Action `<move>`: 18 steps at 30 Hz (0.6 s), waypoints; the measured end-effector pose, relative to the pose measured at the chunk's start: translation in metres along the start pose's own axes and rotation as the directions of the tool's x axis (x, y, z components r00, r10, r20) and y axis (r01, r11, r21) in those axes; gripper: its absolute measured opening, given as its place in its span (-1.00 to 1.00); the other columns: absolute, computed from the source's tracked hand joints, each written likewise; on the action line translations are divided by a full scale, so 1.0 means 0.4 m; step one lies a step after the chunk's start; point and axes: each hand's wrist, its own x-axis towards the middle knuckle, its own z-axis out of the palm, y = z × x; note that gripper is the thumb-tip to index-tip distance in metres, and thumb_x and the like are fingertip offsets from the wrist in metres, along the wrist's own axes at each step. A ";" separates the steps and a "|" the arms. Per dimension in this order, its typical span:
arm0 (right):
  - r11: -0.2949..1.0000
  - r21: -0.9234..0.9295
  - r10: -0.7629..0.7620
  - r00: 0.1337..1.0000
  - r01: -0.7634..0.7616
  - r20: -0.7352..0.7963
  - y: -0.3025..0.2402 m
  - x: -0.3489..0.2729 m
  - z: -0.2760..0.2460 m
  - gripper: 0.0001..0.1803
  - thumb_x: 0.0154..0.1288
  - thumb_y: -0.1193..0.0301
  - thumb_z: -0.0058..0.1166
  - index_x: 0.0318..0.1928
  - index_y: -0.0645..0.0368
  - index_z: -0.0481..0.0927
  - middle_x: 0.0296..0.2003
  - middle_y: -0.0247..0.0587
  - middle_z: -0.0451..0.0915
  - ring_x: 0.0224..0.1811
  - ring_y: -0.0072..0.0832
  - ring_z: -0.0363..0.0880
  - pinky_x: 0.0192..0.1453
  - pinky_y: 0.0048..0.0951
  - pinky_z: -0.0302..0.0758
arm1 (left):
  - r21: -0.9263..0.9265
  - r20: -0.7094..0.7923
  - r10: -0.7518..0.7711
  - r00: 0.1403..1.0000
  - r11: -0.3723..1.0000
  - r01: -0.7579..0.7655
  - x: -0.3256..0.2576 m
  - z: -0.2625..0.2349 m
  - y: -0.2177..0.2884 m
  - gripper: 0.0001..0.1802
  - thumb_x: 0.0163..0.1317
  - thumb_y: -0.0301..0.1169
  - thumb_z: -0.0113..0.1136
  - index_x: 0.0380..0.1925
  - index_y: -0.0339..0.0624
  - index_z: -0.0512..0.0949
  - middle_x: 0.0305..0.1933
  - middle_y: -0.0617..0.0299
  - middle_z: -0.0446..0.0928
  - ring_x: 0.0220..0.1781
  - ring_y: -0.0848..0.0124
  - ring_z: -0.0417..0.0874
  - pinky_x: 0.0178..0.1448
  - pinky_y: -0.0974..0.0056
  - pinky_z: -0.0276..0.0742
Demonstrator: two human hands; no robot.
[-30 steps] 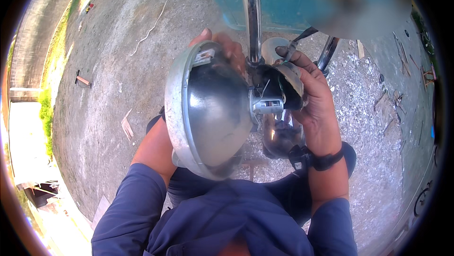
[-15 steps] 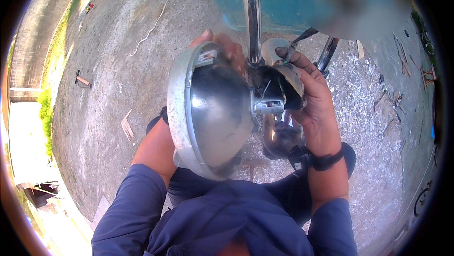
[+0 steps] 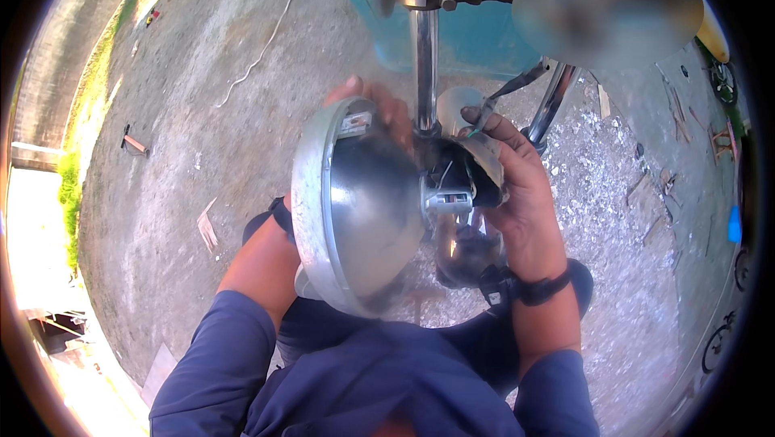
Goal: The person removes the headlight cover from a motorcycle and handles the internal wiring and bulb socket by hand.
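My left hand grips a round headlamp with a pale metal rim, turned sideways. The fingers show past its far edge; the palm and thumb are hidden behind it. A small silver bulb socket sticks out from the back of its dark, shiny bowl. Close to that socket, my right hand is closed round a torn-edged, dark-lined cover. Thin wires show inside the cover. A dark strap-like cable runs up from the right fingertips.
Beyond my hands stands a chrome tube with a clamp, and a second tube slants at the right. A shiny rounded part sits below the cover. A teal panel lies behind. On the ground at left is a hammer.
The view has shifted, so the tubes and teal panel appear lower. Both hands keep their hold, and the headlamp and cover remain close together.
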 end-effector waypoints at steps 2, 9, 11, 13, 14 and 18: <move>1.000 0.011 0.007 1.000 -0.007 0.011 -0.001 -0.001 0.001 -0.65 0.40 0.53 0.20 0.15 0.36 0.59 -0.01 0.00 0.72 0.02 -0.33 0.74 0.20 -0.36 0.65 | 0.002 -0.007 0.001 1.000 1.000 -0.001 0.001 0.000 -0.001 -0.39 0.62 0.06 -0.39 -0.40 -0.16 0.43 -0.46 0.07 0.44 -0.32 0.25 0.53 -0.17 0.13 0.72; 1.000 -0.012 -0.005 1.000 0.005 -0.011 -0.001 -0.001 0.001 -0.65 0.40 0.53 0.21 0.16 0.36 0.59 -0.02 -0.01 0.73 0.01 -0.35 0.75 0.19 -0.37 0.66 | -0.051 -0.052 0.009 0.999 0.999 -0.012 0.004 -0.003 -0.010 -0.39 0.58 0.09 -0.21 -0.44 -0.19 0.46 -0.51 0.04 0.46 -0.42 0.22 0.59 -0.26 0.10 0.66; 1.000 -0.006 -0.007 1.000 0.007 -0.009 0.001 0.000 0.001 -0.65 0.41 0.53 0.20 0.16 0.36 0.59 -0.02 -0.02 0.73 0.01 -0.36 0.75 0.18 -0.38 0.67 | -0.066 -0.053 0.010 0.999 0.998 -0.014 0.004 -0.006 -0.013 -0.39 0.58 0.09 -0.21 -0.44 -0.19 0.46 -0.51 0.05 0.46 -0.42 0.23 0.58 -0.26 0.10 0.66; 1.000 -0.013 -0.015 1.000 0.014 -0.022 0.004 0.002 -0.004 -0.59 0.39 0.52 0.19 0.21 0.38 0.56 -0.01 0.06 0.72 0.00 -0.26 0.76 0.17 -0.32 0.70 | -0.065 -0.056 0.008 0.998 0.998 -0.011 0.002 0.001 -0.010 -0.39 0.58 0.09 -0.21 -0.44 -0.19 0.46 -0.51 0.05 0.46 -0.42 0.23 0.58 -0.26 0.10 0.66; 1.000 -0.016 -0.018 0.999 0.018 -0.028 0.005 0.003 -0.006 -0.55 0.38 0.51 0.19 0.24 0.38 0.54 0.00 0.10 0.72 -0.01 -0.21 0.77 0.16 -0.28 0.71 | -0.065 -0.058 0.007 0.998 0.998 -0.011 0.001 0.003 -0.009 -0.39 0.58 0.09 -0.21 -0.44 -0.19 0.46 -0.51 0.06 0.46 -0.41 0.24 0.58 -0.26 0.10 0.67; 1.000 -0.024 -0.013 0.999 0.012 -0.043 0.006 0.003 -0.003 -0.57 0.38 0.52 0.17 0.23 0.38 0.55 -0.01 0.09 0.72 -0.01 -0.22 0.77 0.14 -0.29 0.72 | -0.075 -0.048 0.002 0.999 0.997 -0.006 0.001 -0.009 -0.011 -0.39 0.57 0.09 -0.19 -0.43 -0.20 0.47 -0.51 0.06 0.46 -0.40 0.21 0.59 -0.25 0.08 0.66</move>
